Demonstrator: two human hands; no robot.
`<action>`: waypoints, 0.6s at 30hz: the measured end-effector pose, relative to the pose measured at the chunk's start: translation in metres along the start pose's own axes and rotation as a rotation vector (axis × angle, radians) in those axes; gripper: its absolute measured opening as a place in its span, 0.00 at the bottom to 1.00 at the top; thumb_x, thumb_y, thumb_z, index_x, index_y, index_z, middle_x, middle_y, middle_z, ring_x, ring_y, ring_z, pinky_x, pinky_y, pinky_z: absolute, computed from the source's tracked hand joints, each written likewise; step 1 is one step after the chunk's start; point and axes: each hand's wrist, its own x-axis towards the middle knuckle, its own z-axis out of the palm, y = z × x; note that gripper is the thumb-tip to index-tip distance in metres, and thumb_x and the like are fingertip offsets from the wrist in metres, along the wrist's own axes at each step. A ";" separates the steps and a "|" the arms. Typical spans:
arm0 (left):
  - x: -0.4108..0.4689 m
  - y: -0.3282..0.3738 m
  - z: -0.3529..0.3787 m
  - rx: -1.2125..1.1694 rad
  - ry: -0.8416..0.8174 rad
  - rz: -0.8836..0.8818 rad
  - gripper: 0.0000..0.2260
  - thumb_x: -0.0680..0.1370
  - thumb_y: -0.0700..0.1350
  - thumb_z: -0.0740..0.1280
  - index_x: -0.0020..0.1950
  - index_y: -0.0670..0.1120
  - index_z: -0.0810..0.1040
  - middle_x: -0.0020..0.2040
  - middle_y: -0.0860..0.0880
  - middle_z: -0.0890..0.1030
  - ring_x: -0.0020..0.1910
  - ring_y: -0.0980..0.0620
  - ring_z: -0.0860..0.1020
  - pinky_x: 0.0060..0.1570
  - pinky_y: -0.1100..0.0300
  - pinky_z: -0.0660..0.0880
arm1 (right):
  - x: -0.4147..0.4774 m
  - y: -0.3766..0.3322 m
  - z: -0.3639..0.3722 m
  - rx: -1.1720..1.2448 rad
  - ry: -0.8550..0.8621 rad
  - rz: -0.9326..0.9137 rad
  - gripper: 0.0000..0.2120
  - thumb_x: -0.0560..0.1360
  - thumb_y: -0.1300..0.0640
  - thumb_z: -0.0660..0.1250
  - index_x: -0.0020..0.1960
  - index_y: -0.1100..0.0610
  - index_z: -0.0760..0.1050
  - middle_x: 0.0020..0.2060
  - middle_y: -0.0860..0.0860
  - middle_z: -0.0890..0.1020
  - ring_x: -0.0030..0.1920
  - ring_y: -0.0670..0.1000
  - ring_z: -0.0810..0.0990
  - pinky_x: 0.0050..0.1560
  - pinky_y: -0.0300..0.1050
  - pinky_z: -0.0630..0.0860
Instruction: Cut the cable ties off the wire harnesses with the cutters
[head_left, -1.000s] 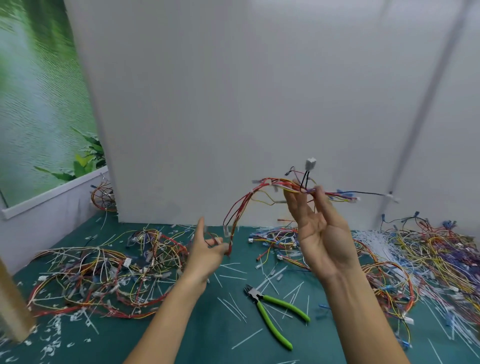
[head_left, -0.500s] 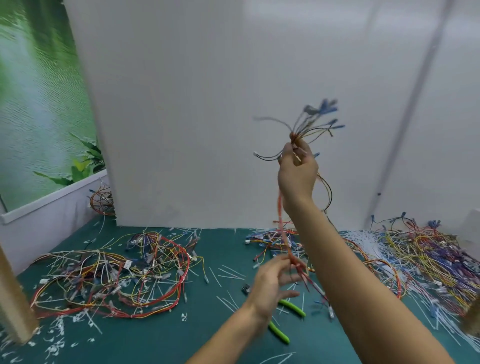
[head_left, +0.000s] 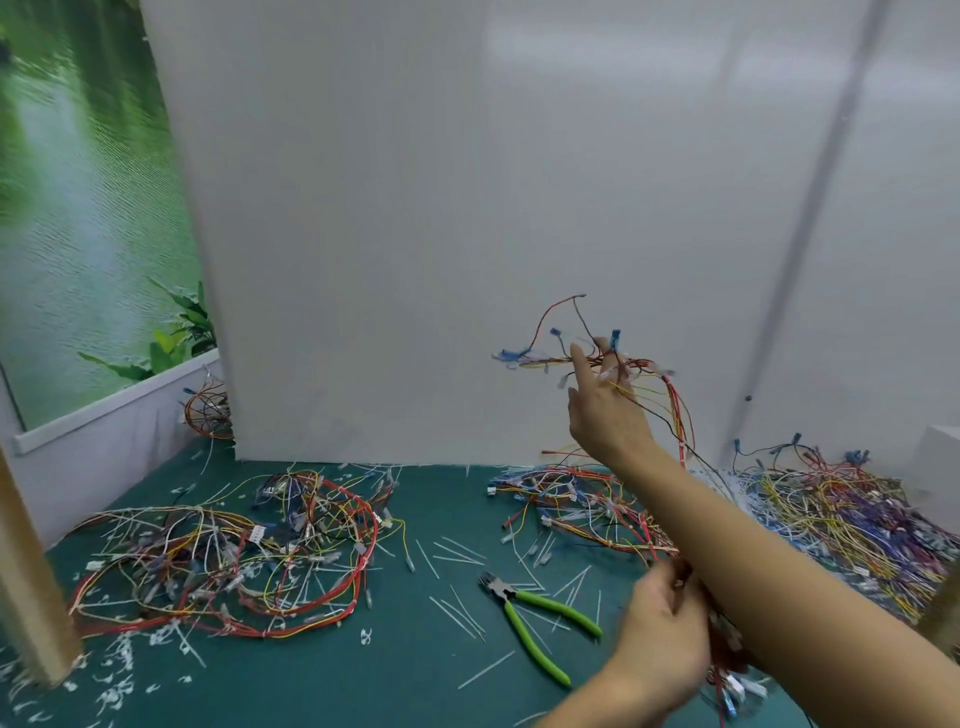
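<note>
Head view, right hand (head_left: 605, 415) lifting harness (head_left: 670, 395), left hand (head_left: 660, 639) grip hidden

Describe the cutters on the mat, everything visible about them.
The cutters lie flat on the green mat, untouched by either hand. Two long, lime-green handles, plastic-looking, are spread apart in a V. The short dark metal head points up-left; whether its jaws are parted cannot be told. White cut ties lie scattered around them, some right alongside the handles. The left hand hovers just to their right, and the big wire pile lies well to their left.
</note>
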 end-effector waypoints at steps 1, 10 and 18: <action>0.003 0.000 0.003 0.033 0.002 -0.005 0.06 0.86 0.41 0.58 0.52 0.44 0.73 0.29 0.55 0.78 0.26 0.59 0.76 0.32 0.63 0.76 | 0.001 0.004 0.003 -0.083 -0.027 -0.018 0.32 0.83 0.60 0.57 0.84 0.56 0.47 0.82 0.67 0.48 0.82 0.65 0.52 0.70 0.60 0.70; 0.017 -0.016 -0.016 0.881 -0.481 -0.065 0.14 0.83 0.49 0.62 0.65 0.44 0.78 0.66 0.44 0.79 0.69 0.47 0.74 0.73 0.48 0.67 | -0.032 0.070 0.038 -0.197 -0.604 0.108 0.41 0.83 0.54 0.60 0.83 0.53 0.34 0.82 0.63 0.55 0.81 0.63 0.59 0.79 0.62 0.59; 0.024 -0.004 -0.138 0.821 -0.045 -0.079 0.10 0.81 0.48 0.65 0.48 0.47 0.85 0.43 0.48 0.85 0.41 0.56 0.78 0.46 0.56 0.77 | -0.039 0.070 0.040 -0.379 -0.632 0.135 0.17 0.81 0.52 0.66 0.67 0.59 0.76 0.62 0.56 0.82 0.59 0.57 0.82 0.61 0.54 0.81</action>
